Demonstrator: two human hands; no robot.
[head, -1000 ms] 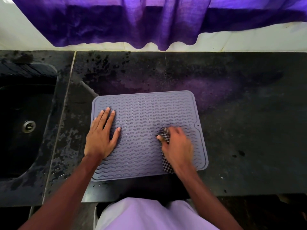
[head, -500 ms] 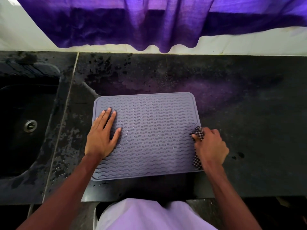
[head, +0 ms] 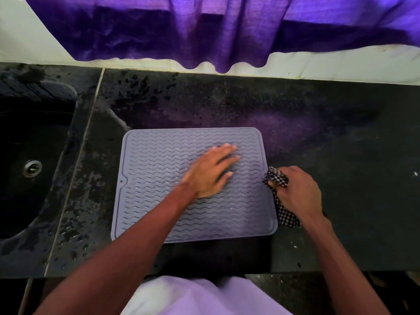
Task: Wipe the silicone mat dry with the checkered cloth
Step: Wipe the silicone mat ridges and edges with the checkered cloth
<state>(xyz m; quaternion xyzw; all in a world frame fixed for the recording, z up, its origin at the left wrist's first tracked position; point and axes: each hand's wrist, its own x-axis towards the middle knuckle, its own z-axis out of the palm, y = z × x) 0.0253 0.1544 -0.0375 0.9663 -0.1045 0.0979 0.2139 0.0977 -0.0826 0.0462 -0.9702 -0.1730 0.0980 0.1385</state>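
The left hand [head: 210,172] is lying flat, blurred, on the grey mat [head: 159,192]. The right hand [head: 295,193] is gripping the checkered cloth [head: 278,179] just beside the mat's right edge on the dark counter [head: 341,155].

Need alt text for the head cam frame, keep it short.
A person's left hand lies flat on a grey silicone mat on a dark counter, while the right hand grips a checkered cloth just off the mat's right edge. A sink sits at left.
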